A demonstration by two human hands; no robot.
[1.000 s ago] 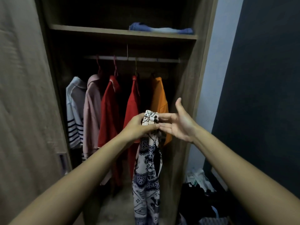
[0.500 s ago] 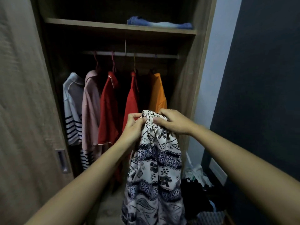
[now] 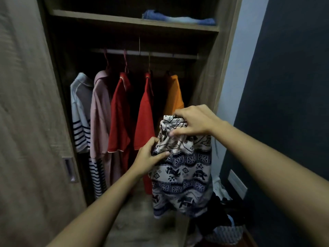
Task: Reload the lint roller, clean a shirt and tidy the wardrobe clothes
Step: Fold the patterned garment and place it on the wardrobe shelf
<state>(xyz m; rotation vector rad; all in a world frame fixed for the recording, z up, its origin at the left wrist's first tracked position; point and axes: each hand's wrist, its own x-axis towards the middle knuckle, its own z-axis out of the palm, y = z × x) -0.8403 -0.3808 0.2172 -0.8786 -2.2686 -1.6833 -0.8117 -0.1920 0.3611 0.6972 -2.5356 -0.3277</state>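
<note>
A white garment with a dark blue pattern point(image 3: 183, 177) hangs in front of the open wardrobe. My right hand point(image 3: 194, 123) grips its bunched top edge. Lower and to the left, my left hand point(image 3: 151, 156) pinches the cloth's left side. Behind them, several shirts hang on the rail point(image 3: 142, 53): a striped white one point(image 3: 81, 111), a pink one point(image 3: 99, 113), two red ones point(image 3: 121, 113), point(image 3: 145, 120) and an orange one point(image 3: 173, 94), partly hidden by my right hand. No lint roller is in view.
Folded jeans point(image 3: 178, 17) lie on the upper shelf point(image 3: 106, 16). The sliding door point(image 3: 26, 122) with a recessed handle point(image 3: 69, 169) stands at the left. A heap of dark and light clothes point(image 3: 219, 223) lies on the floor at the lower right, against a dark wall point(image 3: 288, 104).
The patterned garment went from a narrow hanging strip to a wider bunch. My right hand, open a second ago, closed on its top, and my left hand slid down its side.
</note>
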